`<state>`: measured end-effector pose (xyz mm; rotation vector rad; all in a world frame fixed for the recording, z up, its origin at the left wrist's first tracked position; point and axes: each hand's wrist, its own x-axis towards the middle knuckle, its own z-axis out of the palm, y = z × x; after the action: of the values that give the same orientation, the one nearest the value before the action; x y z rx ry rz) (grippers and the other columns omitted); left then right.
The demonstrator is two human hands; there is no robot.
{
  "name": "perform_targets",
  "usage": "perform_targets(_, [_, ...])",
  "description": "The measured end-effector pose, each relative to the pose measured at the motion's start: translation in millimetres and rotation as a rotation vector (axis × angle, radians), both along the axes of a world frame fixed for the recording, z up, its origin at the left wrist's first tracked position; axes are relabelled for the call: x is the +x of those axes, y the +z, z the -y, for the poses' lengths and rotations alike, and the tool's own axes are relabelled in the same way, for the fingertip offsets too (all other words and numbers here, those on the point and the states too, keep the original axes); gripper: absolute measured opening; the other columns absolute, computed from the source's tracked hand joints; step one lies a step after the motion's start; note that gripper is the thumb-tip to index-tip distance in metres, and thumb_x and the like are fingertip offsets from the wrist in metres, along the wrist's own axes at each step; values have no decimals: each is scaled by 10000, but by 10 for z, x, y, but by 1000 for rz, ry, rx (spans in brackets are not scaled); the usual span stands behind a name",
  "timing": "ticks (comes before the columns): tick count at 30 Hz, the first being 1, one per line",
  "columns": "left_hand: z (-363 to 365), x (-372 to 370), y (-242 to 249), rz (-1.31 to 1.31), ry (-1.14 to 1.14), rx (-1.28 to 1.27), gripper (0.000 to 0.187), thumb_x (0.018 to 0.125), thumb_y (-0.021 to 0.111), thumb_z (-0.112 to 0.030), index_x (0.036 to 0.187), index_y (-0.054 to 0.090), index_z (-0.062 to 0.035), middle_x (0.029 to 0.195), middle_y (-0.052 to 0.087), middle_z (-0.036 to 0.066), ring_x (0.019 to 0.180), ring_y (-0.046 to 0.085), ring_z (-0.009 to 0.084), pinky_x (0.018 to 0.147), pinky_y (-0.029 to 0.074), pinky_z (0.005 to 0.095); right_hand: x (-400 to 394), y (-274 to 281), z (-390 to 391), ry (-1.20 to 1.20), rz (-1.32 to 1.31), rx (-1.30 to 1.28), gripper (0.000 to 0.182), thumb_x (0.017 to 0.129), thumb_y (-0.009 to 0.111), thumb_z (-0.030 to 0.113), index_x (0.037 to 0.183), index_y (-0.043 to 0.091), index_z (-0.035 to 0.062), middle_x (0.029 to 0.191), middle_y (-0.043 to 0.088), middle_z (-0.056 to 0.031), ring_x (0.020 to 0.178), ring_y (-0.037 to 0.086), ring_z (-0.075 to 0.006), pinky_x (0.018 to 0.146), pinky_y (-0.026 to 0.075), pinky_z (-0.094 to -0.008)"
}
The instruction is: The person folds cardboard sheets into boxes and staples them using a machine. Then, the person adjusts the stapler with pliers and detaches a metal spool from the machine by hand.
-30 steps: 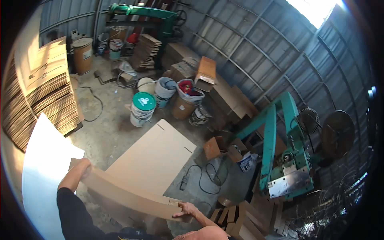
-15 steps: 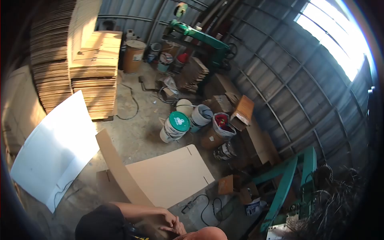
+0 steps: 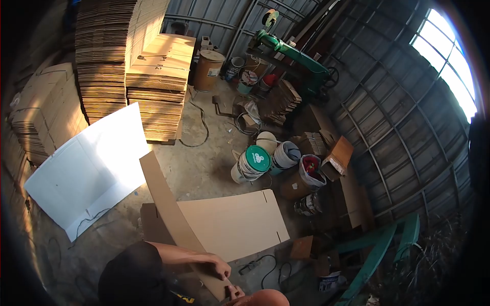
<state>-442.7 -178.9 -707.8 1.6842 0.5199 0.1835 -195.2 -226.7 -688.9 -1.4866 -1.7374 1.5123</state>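
Matt, smooth brown cardboard sheet (image 3: 235,222), stacked cardboard (image 3: 155,104) with rough, ridged edges, ribbed grey metal wall (image 3: 388,117), rough concrete floor (image 3: 199,168), smooth plastic-looking green lid (image 3: 258,158), green-painted metal machine frame (image 3: 375,260), smooth white sheet (image 3: 94,168), brightly sunlit

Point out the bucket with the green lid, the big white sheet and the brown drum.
Bucket (image 3: 257,157): head view, on its green lid.
White sheet (image 3: 87,160): head view, middle of its face.
Brown drum (image 3: 202,72): head view, on its side.
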Motion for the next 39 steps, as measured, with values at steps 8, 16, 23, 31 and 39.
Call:
perform_targets(8, [-107,-411,1418,4,-8,6,404,999,557,-360,1087,643,24,947,696,102,890,606,204,814,485,388,2,750,-51,-67,-335,65,353,978,619,240,714,476,55,667,428,62,613,341,-46,546,275,-244])
perform_targets(16, [-156,-204,2342,-163,-84,-4,483,1034,499,-427,1214,619,5,1061,678,131,1006,605,217,917,472,373,164,1440,117,-86,-260,257,370,991,555,288,747,443,34,725,422,16,695,407,-81,607,352,-275])
perform_targets(23, [-253,640,2943,-156,-244,84,466,1051,473,-425,1139,612,11,985,651,149,929,583,237,877,464,403,583,2050,558,-479,-506,254,268,1003,537,205,799,552,30,731,492,42,712,442,-47,636,379,-239])
perform_targets(31, [-463,1876,3474,-115,-402,341,482,1034,483,-454,1150,617,-6,986,677,214,936,645,357,834,493,435,1511,2541,814,-740,-557,429,240,967,536,179,771,557,42,736,490,56,675,414,-33,606,339,-218])
perform_targets(39, [-1153,2346,3748,-461,155,1041,634,919,527,-664,798,679,-61,764,681,165,775,659,341,781,445,463,2937,2462,389,-957,-482,678,278,942,598,250,749,557,54,738,496,44,713,458,-76,648,365,-273])
